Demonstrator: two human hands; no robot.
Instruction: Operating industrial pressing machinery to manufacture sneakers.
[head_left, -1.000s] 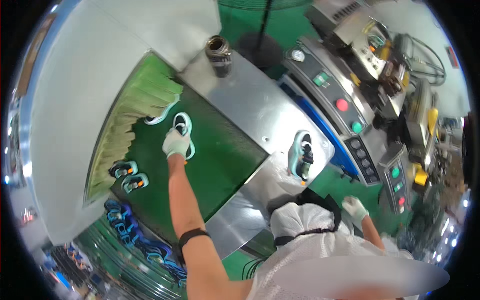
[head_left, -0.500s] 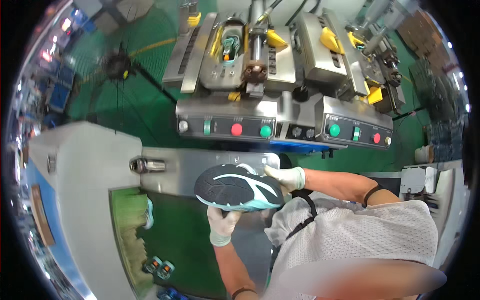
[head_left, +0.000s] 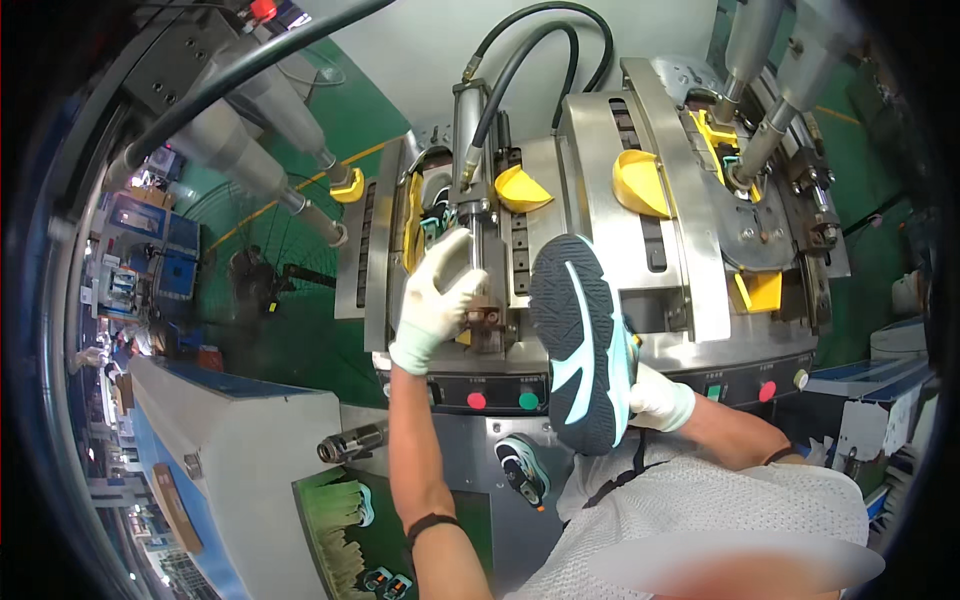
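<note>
A shoe (head_left: 585, 345) is held up by the right hand (head_left: 655, 398), which is covered by a white glove. The hand is closed around the right side of the shoe, though some of the fingers are hidden behind it. The black bottom of the shoe, with its pale blue stripes, is turned up, and the machine's front edge is partly covered by it.

The left hand (head_left: 430, 308), in a white glove too, is held out over the left part of the metal machine (head_left: 590, 150). Its thumb and fingers are spread apart, with a wide gap, and nothing is seen to be held. A shiny rod (head_left: 476, 250) is seen right by the fingers, but whether it is touched cannot be told. Just past the hand, another shoe (head_left: 437, 210) is set in the machine and partly hidden.

On the near side, a red button (head_left: 477, 401) and a green button (head_left: 528, 401) are seen on the machine's front. A third shoe (head_left: 520, 470) is laid on the metal table (head_left: 465, 440), nearer than the buttons.
</note>
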